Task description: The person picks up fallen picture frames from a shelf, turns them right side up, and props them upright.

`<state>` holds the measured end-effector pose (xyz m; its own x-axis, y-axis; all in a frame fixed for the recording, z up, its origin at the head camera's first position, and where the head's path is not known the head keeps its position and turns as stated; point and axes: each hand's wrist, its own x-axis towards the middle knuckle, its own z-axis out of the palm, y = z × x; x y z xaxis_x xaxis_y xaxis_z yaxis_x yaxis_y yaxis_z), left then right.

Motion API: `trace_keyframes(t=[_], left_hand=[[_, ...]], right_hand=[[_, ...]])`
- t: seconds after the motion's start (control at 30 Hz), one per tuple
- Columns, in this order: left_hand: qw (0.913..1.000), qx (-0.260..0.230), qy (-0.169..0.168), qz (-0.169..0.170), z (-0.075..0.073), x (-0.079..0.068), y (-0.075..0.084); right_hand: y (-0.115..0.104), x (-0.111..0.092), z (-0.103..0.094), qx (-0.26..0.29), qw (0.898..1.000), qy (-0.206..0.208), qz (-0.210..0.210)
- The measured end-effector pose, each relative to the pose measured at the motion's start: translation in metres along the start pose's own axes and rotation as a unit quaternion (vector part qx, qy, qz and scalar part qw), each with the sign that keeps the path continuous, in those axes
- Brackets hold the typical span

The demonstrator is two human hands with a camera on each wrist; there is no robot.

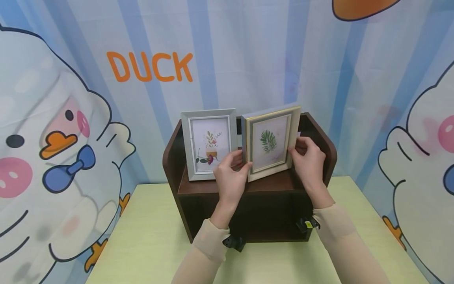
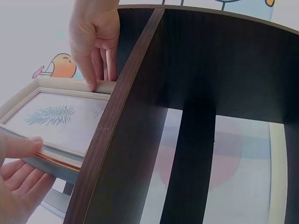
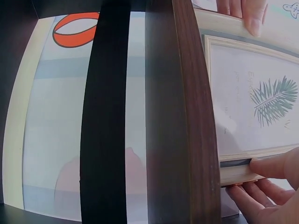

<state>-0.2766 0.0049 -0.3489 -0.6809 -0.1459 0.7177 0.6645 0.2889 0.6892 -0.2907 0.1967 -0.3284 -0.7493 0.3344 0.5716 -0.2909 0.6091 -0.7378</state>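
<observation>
Both hands hold a cream picture frame (image 1: 273, 144) with a gold inner edge and a green palm leaf picture. Its lower edge is at the top board of a dark brown wooden shelf (image 1: 209, 187), and it stands turned at an angle. My left hand (image 1: 231, 177) pinches the left side, thumb on the front and fingers behind. On the right side, my right hand (image 1: 309, 161) grips the edge between thumb and fingers, as the right wrist view also shows. Left of it, a silver-white picture frame (image 1: 188, 146) with a potted plant picture leans upright on the same board.
The shelf has raised side panels (image 1: 320, 146) and an open lower compartment (image 1: 269, 217). It stands on a pale yellow-green table (image 1: 149, 221). Behind hangs a blue-striped curtain (image 1: 248, 51) printed with ducks. Small black wrist cameras (image 1: 235, 242) sit at both cuffs.
</observation>
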Motion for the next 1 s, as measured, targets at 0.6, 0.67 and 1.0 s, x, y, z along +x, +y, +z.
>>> trace_keyframes(t=[0.6,0.67,1.0], left_hand=[[0.9995,-0.006,0.025,0.018,0.009,-0.009,0.01],[0.9994,-0.006,0.028,0.021,0.01,-0.01,0.011],[0.9984,0.007,0.047,0.03,0.018,-0.015,0.013]], right_hand=[[-0.003,0.001,-0.003,-0.002,1.0,-0.004,0.003],[-0.005,0.0,-0.005,0.001,1.0,-0.001,0.001],[-0.024,-0.004,-0.018,0.029,0.999,0.012,-0.013]])
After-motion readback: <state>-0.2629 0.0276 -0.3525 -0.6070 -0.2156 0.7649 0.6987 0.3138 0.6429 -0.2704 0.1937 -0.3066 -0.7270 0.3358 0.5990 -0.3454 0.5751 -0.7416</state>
